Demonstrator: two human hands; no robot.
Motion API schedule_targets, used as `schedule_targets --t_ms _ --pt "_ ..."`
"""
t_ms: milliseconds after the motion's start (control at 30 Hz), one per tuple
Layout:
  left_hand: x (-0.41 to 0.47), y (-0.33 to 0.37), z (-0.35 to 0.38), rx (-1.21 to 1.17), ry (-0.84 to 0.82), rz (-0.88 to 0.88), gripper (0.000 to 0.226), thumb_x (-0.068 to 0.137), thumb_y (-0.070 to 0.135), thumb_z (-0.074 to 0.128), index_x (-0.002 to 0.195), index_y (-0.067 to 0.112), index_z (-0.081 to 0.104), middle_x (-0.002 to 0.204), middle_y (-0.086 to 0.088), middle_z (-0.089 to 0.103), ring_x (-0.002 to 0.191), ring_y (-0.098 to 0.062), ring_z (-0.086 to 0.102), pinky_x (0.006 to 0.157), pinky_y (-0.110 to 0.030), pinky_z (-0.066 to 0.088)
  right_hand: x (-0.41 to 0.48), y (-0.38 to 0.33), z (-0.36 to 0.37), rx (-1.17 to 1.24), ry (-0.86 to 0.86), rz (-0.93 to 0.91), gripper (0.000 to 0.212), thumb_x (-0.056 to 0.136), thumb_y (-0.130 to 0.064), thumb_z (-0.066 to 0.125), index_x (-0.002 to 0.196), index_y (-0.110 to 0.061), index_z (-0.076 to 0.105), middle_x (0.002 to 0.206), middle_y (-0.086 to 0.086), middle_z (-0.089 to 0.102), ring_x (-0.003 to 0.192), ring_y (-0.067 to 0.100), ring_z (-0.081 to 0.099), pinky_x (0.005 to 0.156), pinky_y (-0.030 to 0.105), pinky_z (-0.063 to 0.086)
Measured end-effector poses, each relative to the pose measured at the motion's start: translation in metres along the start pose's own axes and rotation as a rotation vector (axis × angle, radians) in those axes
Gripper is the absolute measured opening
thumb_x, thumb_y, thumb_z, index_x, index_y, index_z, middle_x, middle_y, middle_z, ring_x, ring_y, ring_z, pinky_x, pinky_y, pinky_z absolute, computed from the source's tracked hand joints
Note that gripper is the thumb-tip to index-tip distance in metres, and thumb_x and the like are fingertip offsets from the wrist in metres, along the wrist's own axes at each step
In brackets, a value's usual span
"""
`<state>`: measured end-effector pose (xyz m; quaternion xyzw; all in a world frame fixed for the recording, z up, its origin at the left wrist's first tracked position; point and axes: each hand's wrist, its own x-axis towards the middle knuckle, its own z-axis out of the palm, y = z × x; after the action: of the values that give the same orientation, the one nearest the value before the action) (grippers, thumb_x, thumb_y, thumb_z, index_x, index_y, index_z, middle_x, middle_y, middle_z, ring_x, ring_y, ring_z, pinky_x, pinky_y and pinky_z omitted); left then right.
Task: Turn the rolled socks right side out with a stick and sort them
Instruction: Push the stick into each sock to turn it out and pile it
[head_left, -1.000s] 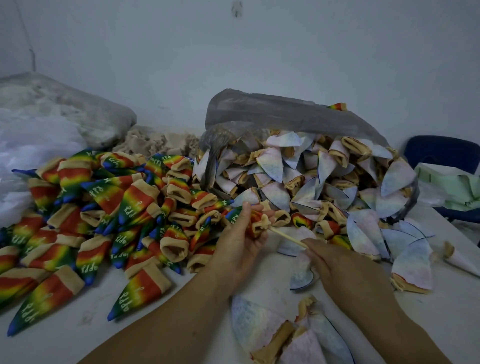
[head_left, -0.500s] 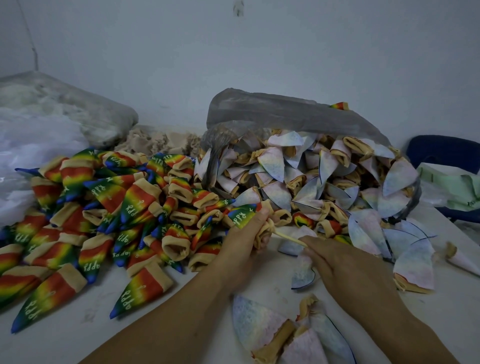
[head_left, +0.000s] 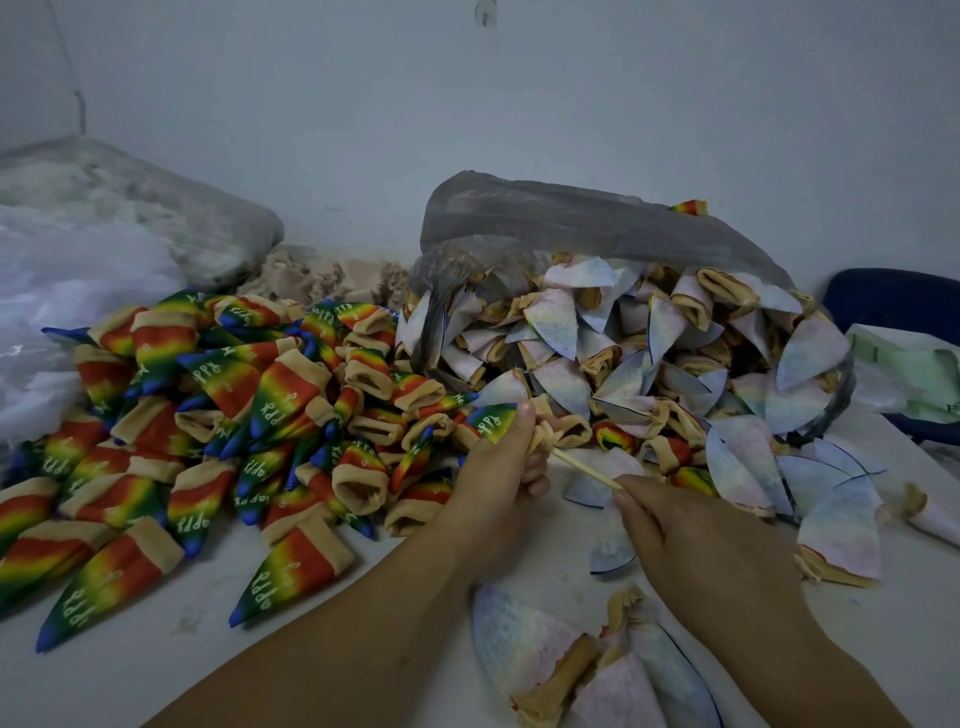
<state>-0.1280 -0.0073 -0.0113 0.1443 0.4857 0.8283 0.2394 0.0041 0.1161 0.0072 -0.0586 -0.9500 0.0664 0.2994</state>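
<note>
My left hand (head_left: 501, 470) grips a rolled sock (head_left: 493, 418) whose rainbow tip pokes out to the left above my fingers, its tan cuff bunched at my fingertips. A thin wooden stick (head_left: 584, 470) runs from that cuff down to my right hand (head_left: 691, 540), which pinches its lower end. A pile of rainbow socks (head_left: 218, 426) turned right side out covers the table's left half. Pale inside-out rolled socks (head_left: 623, 364) spill from a grey plastic bag (head_left: 571, 218) behind my hands.
Three pale rolled socks (head_left: 587, 660) lie at the near edge between my forearms. More pale ones (head_left: 836, 530) are scattered at right. A white plastic bag (head_left: 62, 291) sits at far left, a blue chair (head_left: 893, 301) with green papers at far right.
The stick has gone deeper into the sock. The rainbow tip has emerged further left past my left fingers, and both hands shifted slightly.
</note>
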Motion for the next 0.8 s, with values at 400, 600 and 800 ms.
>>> schedule_targets --t_ms 400,600,800 --pt "-0.007 -0.002 0.012 0.142 0.104 -0.061 0.055 0.099 0.029 0.045 0.045 0.022 0.05 0.044 0.004 0.024 0.04 -0.011 0.019 0.04 -0.021 0.019 0.0 0.002 0.002 0.334 -0.293 0.177 0.022 0.093 -0.049 0.041 0.096 -0.047 0.063 0.073 -0.005 0.065 0.075 0.002 0.054 0.058 0.016 0.04" --pt "-0.009 -0.006 0.006 0.091 0.06 -0.071 0.069 0.088 0.071 0.043 0.055 0.014 0.063 0.042 0.004 0.026 0.043 -0.011 0.017 0.043 -0.024 0.014 0.007 0.019 -0.012 0.095 -0.293 0.014 0.034 0.09 -0.057 0.032 0.102 -0.045 0.062 0.074 -0.009 0.064 0.069 0.004 0.056 0.061 0.028 0.048" --pt "-0.009 -0.008 0.006 0.179 0.077 -0.089 0.063 0.1 0.048 0.042 0.054 0.015 0.069 0.044 0.004 0.026 0.042 -0.01 0.019 0.043 -0.023 0.017 0.004 0.018 -0.016 0.029 -0.265 -0.022 0.039 0.09 -0.059 0.026 0.098 -0.042 0.06 0.073 -0.009 0.063 0.067 0.004 0.056 0.057 0.023 0.045"
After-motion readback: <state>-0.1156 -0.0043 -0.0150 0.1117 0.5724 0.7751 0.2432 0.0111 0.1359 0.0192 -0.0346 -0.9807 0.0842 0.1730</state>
